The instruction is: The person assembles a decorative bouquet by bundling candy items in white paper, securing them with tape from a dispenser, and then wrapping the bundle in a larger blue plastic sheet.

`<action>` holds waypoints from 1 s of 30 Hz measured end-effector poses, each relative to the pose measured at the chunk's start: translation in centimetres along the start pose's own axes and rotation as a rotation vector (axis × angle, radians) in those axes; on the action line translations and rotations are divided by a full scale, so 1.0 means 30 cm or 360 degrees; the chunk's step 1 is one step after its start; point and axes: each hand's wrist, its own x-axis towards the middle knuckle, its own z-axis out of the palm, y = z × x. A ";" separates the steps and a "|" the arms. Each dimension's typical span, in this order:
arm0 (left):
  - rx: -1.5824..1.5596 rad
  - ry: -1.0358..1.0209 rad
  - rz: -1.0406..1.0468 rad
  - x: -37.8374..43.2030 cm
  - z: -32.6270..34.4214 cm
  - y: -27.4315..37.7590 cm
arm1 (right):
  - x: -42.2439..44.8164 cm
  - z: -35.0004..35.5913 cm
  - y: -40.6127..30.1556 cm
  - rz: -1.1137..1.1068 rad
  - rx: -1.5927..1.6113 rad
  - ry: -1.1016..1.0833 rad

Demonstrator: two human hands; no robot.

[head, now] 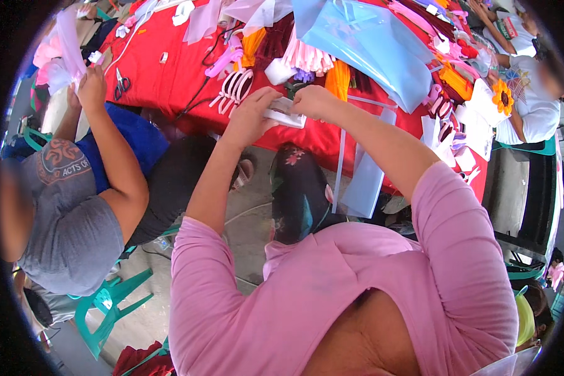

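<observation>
My left hand (pixel 250 120) is shut on the left end of a small white open box (pixel 289 121), held at the near edge of the red-clothed table. The fingers of my right hand (pixel 318 102) are bent together at the box's right end. Whether they pinch something inside cannot be made out. Just beyond my hands lie a white block (pixel 279 71), a bundle of pale pink fuzzy stems (pixel 305 56) and an orange-yellow bundle (pixel 337 81). Left of them, several pale looped pieces (pixel 235 88) lie near a pink-purple glue gun (pixel 226 57).
Light blue plastic sheeting (pixel 366 51) covers the table's far middle; a clear strip (pixel 364 174) hangs off the front edge. Scissors (pixel 121 85) lie at left on the red cloth (pixel 150 80). A co-worker at left holds a pink-wrapped bouquet (pixel 58 61). A yellow fabric flower (pixel 502 97) stands at right.
</observation>
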 end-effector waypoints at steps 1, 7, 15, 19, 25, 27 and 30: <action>0.0044 0.0009 0.0015 -0.003 0.008 0.003 | 0.007 -0.008 0.010 -0.0022 -0.0027 -0.0031; 0.0182 0.0213 0.0094 -0.019 0.077 0.009 | 0.034 0.000 0.020 0.0135 0.0103 -0.0081; 0.0179 0.0195 0.0025 -0.020 0.090 0.011 | -0.023 -0.109 -0.036 0.0318 0.0393 -0.0271; 0.0194 0.0178 -0.0007 -0.023 0.083 0.015 | -0.102 -0.120 0.017 0.0439 0.0588 -0.0326; 0.0351 0.0124 0.0044 -0.007 0.085 0.033 | -0.156 -0.027 0.130 0.0381 0.1031 -0.0360; 0.0293 0.0074 -0.0037 -0.008 0.081 0.026 | -0.151 0.019 0.145 0.0357 0.1169 -0.0350; 0.0280 0.0101 0.0013 -0.009 0.083 0.027 | -0.131 0.079 0.179 0.0327 0.1417 -0.0309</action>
